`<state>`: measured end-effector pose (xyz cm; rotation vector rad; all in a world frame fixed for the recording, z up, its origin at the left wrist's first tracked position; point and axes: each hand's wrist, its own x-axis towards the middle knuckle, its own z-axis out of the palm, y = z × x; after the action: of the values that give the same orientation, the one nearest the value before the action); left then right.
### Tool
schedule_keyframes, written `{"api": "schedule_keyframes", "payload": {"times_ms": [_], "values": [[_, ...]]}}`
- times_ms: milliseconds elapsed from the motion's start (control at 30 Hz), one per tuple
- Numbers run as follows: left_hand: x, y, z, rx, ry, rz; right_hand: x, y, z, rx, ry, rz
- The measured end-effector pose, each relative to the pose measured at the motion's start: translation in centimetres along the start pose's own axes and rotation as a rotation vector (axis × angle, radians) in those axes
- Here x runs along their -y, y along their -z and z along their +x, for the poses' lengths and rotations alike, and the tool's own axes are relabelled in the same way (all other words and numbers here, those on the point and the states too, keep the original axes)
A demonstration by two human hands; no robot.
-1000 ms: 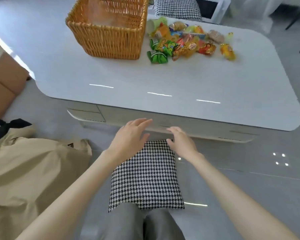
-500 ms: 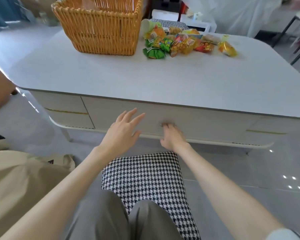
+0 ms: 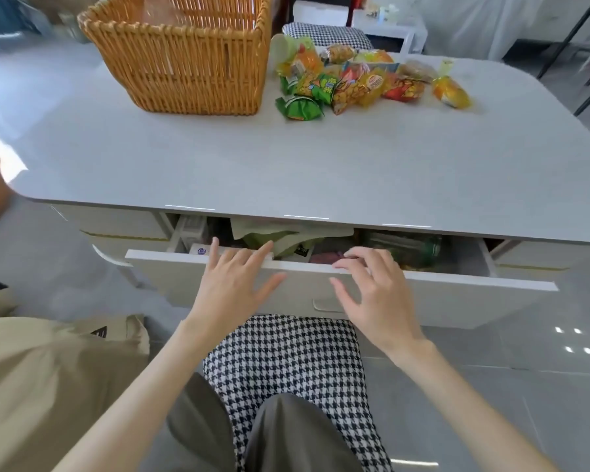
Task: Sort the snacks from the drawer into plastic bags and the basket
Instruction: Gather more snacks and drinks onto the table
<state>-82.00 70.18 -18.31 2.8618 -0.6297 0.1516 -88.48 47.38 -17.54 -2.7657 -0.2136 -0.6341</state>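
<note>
The drawer [image 3: 423, 294] stands open under the desk [image 3: 286, 165], its long axis running left to right along the desk's near edge and its front panel facing the person. The left hand [image 3: 234, 284] lies flat on that panel, its fingers [image 3: 263, 250] straight, spread and reaching over the top rim. The right hand [image 3: 375, 294] is beside it, fingers [image 3: 351, 258] relaxed and half bent, their tips at the rim and gripping nothing. Just beyond both sets of fingertips, inside the drawer, lie a pale green bag [image 3: 273, 236] and a dark green packet [image 3: 406, 248]. More snacks [image 3: 355, 83] are piled at the desk's far side, just right of the basket [image 3: 181, 63].
</note>
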Motion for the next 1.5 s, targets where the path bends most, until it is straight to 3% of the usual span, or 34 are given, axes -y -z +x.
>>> {"api": "schedule_keyframes", "payload": {"times_ms": [133, 367, 567, 667, 800, 900, 1100, 1233, 1500], "values": [[-0.9, 0.9, 0.0, -0.027, 0.134, -0.15, -0.3, 0.3, 0.4, 0.073, -0.1, 0.062], [-1.5, 0.7, -1.3, 0.023, 0.176, -0.102, 0.5, 0.5, -0.7, 0.156, -0.119, -0.002], [-1.4, 0.8, -4.3, 0.133, 0.167, -0.059, 1.3, 1.5, -1.4, 0.431, -0.061, 0.028], [-1.3, 1.4, -5.1, 0.133, 0.199, -0.077, 1.7, 1.3, -1.5, 0.367, -0.057, 0.097], [-0.8, 3.2, -4.1, -0.051, 0.249, -0.161, 1.4, 1.5, 1.1, 0.139, -0.02, 0.179], [0.0, 4.2, -2.4, -0.254, 0.196, -0.204, 0.8, 0.8, 4.3, 0.302, 0.005, 0.145], [1.2, 2.9, 1.1, 0.088, 0.1, -0.015, 0.9, -1.5, 6.9, 0.604, 0.07, 0.014], [2.2, 1.7, 1.4, 0.202, 0.076, 0.115, 0.8, -2.6, 7.0, 0.567, 0.148, -0.191], [2.3, 2.2, 1.5, 0.108, 0.093, 0.04, 1.8, -2.1, 6.5, 0.599, 0.047, -0.041]]}}
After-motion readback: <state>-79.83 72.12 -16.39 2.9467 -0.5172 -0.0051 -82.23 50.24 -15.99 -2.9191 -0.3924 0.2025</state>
